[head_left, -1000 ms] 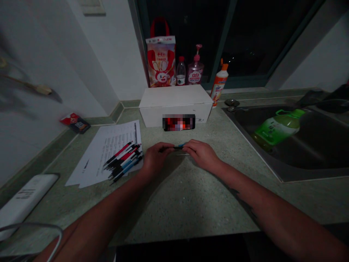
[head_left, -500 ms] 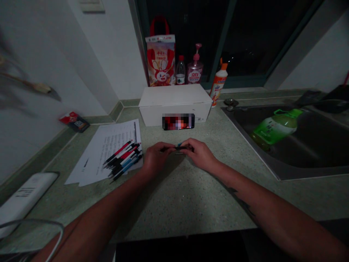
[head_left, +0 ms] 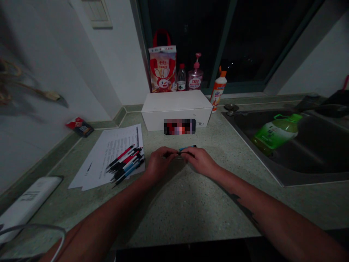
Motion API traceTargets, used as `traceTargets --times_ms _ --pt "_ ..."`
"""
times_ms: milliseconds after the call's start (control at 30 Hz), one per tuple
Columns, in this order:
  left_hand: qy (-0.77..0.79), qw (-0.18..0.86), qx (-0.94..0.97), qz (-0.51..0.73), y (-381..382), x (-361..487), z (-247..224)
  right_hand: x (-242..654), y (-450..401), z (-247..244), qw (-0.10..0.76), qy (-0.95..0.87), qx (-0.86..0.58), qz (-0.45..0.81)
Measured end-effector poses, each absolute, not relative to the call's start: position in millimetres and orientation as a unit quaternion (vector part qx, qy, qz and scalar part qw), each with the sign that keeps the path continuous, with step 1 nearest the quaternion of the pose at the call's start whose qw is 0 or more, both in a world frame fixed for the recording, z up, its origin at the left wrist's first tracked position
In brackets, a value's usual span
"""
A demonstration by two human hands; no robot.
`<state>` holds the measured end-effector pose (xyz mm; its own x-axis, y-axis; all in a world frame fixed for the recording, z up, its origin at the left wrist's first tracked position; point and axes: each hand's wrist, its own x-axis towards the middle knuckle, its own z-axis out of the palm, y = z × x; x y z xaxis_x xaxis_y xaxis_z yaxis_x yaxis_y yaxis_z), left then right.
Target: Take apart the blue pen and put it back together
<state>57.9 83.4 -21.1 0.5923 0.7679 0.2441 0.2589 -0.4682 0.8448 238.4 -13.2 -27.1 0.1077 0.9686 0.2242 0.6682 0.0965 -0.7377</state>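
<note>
My left hand [head_left: 160,161] and my right hand [head_left: 200,160] meet low over the middle of the counter. Fingertips of both are pinched on a slim dark pen part [head_left: 179,153], which spans the small gap between them; most of it is hidden by the fingers. Just behind my right fingers lies a blue pen barrel [head_left: 187,148] with a dark end. A thin pale piece shows beneath the fingertips, too small to name. To the left, several pens [head_left: 127,163] in red, black, white and blue lie in a pile on printed sheets of paper [head_left: 95,160].
A phone [head_left: 180,127] leans against a white box [head_left: 177,102] at the back. Bottles and a red bag [head_left: 163,71] stand behind it. Right is a sink [head_left: 294,160] with a green bottle [head_left: 280,131]. A white device [head_left: 29,193] and cable [head_left: 40,226] are at left.
The view has tilted slightly, so everything sits lower in it. More of the blue barrel shows behind my right hand. Both hands keep their pinch on the dark pen part.
</note>
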Motion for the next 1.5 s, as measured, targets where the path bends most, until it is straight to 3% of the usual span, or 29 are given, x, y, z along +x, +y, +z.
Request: traceTargets --times_ms 233,567,667,867,1133,1233,1333,1500 --pt "0.33 0.43 0.786 0.299 81 61 -21 239 -16 -25 0.377 -0.666 -0.637 0.092" --pt "0.314 0.428 0.788 0.312 84 59 -22 241 -16 -26 0.371 -0.665 -0.641 0.095" --pt "0.341 0.378 0.803 0.309 88 58 -21 247 -18 -24 0.369 -0.67 -0.641 0.066" --pt "0.339 0.234 0.878 0.245 88 55 -22 249 -20 -23 0.279 -0.722 -0.631 0.052" --pt "0.311 0.43 0.807 0.26 84 58 -24 244 -19 -23 0.337 -0.705 -0.622 0.049" --pt "0.316 0.457 0.789 0.261 85 59 -25 243 -19 -25 0.344 -0.701 -0.622 0.056" --pt "0.327 0.419 0.809 0.253 84 57 -25 242 -19 -27 0.329 -0.702 -0.629 0.054" --pt "0.315 0.24 0.893 0.215 84 54 -21 244 -20 -25 0.253 -0.717 -0.647 0.052"
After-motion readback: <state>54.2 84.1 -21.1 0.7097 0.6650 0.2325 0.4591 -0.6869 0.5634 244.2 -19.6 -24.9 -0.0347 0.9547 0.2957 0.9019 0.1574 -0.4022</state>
